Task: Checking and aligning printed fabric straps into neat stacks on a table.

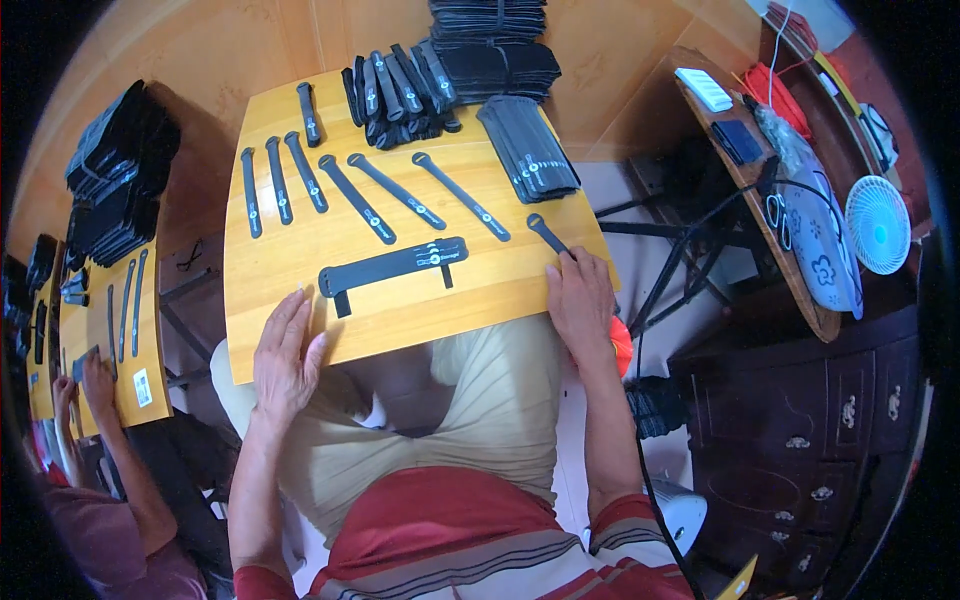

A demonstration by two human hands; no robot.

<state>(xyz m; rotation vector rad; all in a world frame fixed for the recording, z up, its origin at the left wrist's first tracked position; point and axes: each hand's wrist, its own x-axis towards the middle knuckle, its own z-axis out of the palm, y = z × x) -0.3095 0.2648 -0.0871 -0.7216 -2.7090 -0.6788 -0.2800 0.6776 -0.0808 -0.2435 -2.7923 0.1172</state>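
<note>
On the wooden table [400,325] in front of me lies a flat stack of black straps [385,268] with white print at one end. Two short black strips [447,276] stick out from under it. My left hand [285,355] is at the table's front edge, left of this stack, fingers stretched out and holding nothing. At the right edge, my right hand [580,300] has its fingers on the near end of a single black strap [541,230], whose rounded end with a hole points away from me. The fingers hide that strap's near end.
Several loose straps [358,200] lie fanned behind the stack. Bundled straps [395,95], a flat pile [530,150] and tall black stacks [495,70] stand farther back. At left a co-worker's hands [97,385] work at another table [145,330]. A side table [735,190] stands right.
</note>
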